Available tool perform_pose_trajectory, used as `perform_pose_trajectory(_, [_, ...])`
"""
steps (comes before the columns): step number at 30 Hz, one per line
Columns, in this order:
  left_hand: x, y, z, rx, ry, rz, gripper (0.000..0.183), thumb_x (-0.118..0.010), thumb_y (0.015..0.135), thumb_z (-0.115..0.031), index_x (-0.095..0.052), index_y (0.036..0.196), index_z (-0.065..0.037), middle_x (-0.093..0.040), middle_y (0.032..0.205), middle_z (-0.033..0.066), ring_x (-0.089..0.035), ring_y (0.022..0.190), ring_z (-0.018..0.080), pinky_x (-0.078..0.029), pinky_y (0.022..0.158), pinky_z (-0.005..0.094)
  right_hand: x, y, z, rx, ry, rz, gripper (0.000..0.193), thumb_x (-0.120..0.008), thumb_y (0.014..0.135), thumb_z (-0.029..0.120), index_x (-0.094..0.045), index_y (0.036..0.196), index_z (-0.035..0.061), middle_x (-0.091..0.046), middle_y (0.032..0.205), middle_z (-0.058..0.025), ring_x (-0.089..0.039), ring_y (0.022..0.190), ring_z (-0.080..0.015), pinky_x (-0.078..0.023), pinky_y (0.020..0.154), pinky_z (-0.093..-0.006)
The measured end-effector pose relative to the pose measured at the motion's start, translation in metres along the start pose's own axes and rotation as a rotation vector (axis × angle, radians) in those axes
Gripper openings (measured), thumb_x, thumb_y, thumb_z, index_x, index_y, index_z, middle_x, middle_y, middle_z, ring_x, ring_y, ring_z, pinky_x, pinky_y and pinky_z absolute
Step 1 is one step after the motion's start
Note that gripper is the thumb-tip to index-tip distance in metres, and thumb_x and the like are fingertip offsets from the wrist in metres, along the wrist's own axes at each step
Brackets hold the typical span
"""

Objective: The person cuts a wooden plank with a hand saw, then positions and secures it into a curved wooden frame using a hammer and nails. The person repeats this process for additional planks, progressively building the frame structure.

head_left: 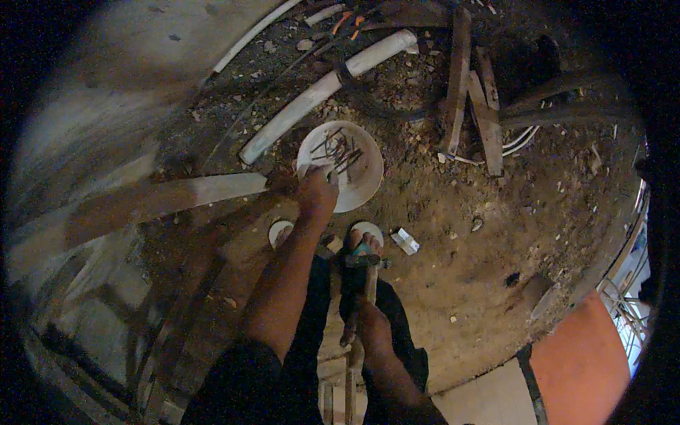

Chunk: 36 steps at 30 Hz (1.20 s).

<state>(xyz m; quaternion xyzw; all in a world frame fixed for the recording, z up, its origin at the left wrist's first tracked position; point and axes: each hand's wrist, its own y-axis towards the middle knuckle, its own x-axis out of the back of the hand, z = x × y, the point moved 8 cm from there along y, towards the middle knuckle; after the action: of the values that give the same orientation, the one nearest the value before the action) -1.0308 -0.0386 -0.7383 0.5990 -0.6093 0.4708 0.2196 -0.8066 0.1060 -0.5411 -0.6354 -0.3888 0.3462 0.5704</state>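
A round white bucket (372, 173) stands on the dirt ahead of my feet, with several dark, thin rods or long nails (345, 150) lying inside. My left hand (319, 193) reaches over the bucket's near left rim, its fingers bent and closed. Whatever they may hold is hidden. Close to my body, my right hand (373, 327) is wrapped round the wooden handle of a hammer (372, 283). The dark hammer head (364, 261) points away from me, above my right foot.
A pale pipe (319, 92) lies beyond the bucket. Wooden boards (459, 78) rest at the far right on rubble. To the left, a long plank (170, 195) ends near the bucket. A small white box (405, 241) lies by my right foot; an orange panel (581, 347) is at lower right.
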Motion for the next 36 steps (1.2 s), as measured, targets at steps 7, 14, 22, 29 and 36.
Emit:
perform_pose_trajectory(7, [-0.056, 0.039, -0.011, -0.029, 0.038, 0.099, 0.026, -0.071, 0.08, -0.014, -0.07, 0.104, -0.003, -0.07, 0.098, 0.0224, -0.069, 0.095, 0.0409, -0.055, 0.086, 0.0482, 0.009, 0.002, 0.002, -0.014, -0.158, -0.018, 0.03, -0.053, 0.101, 0.034, -0.054, 0.09, 0.0063, -0.055, 0.065, -0.0094, -0.056, 0.052, -0.024, -0.049, 0.05, -0.0395])
perform_pose_trajectory(14, [-0.058, 0.038, -0.008, 0.022, 0.15, 0.127, 0.021, -0.071, 0.082, -0.014, -0.068, 0.096, 0.001, -0.069, 0.097, 0.0229, -0.068, 0.095, 0.0394, -0.054, 0.085, 0.0484, 0.016, 0.004, -0.003, -0.045, 0.022, -0.041, 0.028, -0.055, 0.099, 0.032, -0.055, 0.088, 0.0062, -0.055, 0.067, -0.0087, -0.056, 0.054, -0.0232, -0.048, 0.05, -0.0392])
perform_pose_trajectory(22, [-0.035, 0.053, 0.029, 0.091, -0.074, 0.053, 0.039, -0.068, 0.088, -0.022, -0.058, 0.117, 0.0, -0.066, 0.098, 0.0246, -0.064, 0.091, 0.045, -0.052, 0.083, 0.053, 0.008, -0.002, 0.009, -0.026, 0.141, 0.007, 0.026, -0.059, 0.097, 0.032, -0.057, 0.091, 0.0065, -0.057, 0.067, -0.0079, -0.056, 0.051, -0.0226, -0.048, 0.049, -0.0373])
perform_pose_trajectory(29, [-0.005, 0.046, -0.014, -0.099, 0.023, -0.015, 0.039, -0.071, 0.086, -0.023, -0.063, 0.117, -0.001, -0.068, 0.104, 0.022, -0.067, 0.099, 0.0382, -0.053, 0.089, 0.0491, -0.002, 0.002, -0.002, -0.011, 0.057, 0.007, 0.029, -0.059, 0.096, 0.033, -0.057, 0.089, 0.0044, -0.058, 0.064, -0.0105, -0.057, 0.052, -0.024, -0.048, 0.05, -0.0384])
perform_pose_trajectory(36, [-0.036, 0.046, -0.03, -0.067, -0.002, 0.149, 0.037, -0.075, 0.076, -0.013, -0.07, 0.113, -0.006, -0.072, 0.103, 0.0182, -0.069, 0.098, 0.0367, -0.053, 0.09, 0.0455, -0.006, 0.001, -0.004, -0.059, 0.121, 0.009, 0.027, -0.062, 0.096, 0.032, -0.058, 0.094, 0.005, -0.057, 0.069, -0.0071, -0.055, 0.055, -0.0206, -0.047, 0.053, -0.0362])
